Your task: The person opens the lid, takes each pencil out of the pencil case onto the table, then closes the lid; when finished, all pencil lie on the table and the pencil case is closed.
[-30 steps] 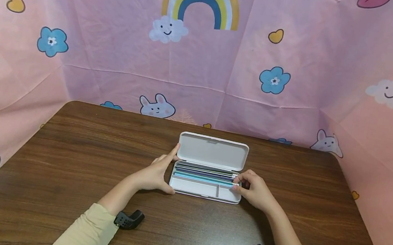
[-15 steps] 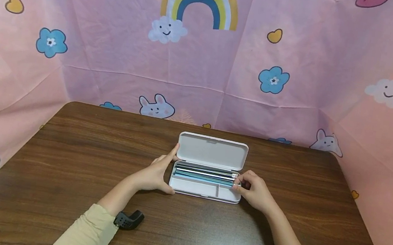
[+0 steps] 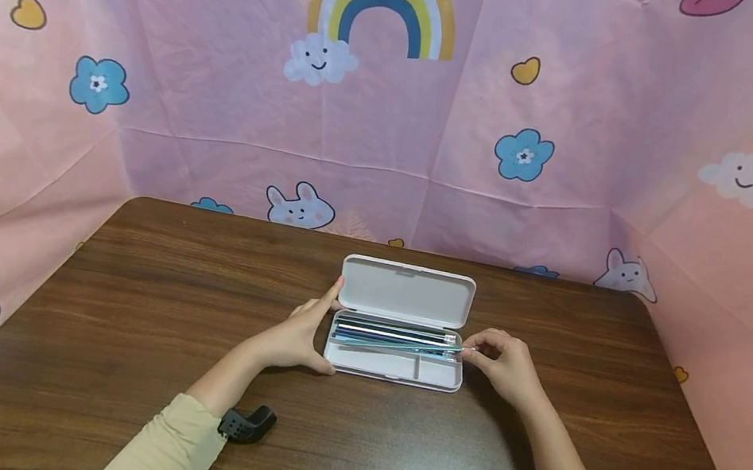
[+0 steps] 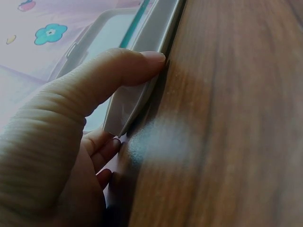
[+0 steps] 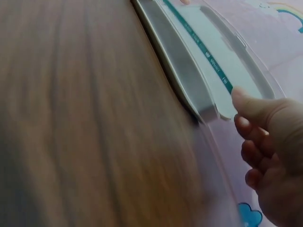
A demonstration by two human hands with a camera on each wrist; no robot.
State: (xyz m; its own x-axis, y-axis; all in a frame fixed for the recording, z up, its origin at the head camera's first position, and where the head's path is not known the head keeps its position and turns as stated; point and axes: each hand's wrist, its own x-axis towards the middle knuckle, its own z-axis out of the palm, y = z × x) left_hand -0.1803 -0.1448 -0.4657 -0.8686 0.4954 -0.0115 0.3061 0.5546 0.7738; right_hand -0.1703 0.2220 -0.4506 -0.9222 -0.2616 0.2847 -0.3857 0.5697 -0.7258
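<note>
A white pencil case [image 3: 373,361] lies with its lid [image 3: 408,292] raised toward the back. Several dark and blue pencils [image 3: 392,331] are lined up in its rear section. With thumb and fingertips my right hand [image 3: 503,363] pinches one end of a teal pencil [image 5: 208,56], just past the right end of the case. That pencil slants over the others, its right end lifted and its far end low at the left. My left hand [image 3: 293,336] holds the case's left end, the thumb [image 4: 137,68] on the front corner and the other fingers spread toward the hinge side.
The case stands on a brown wooden table [image 3: 197,274]. A small divider [image 3: 418,367] splits its front section. Behind the table hangs a pink and purple cloth [image 3: 391,133] with rainbows and rabbits. Black wrist bands [image 3: 247,422] are on both forearms.
My right hand has shifted to the right and pulled the teal pencil's end up out of the row, so it now slants. The left hand and the case have stayed in place.
</note>
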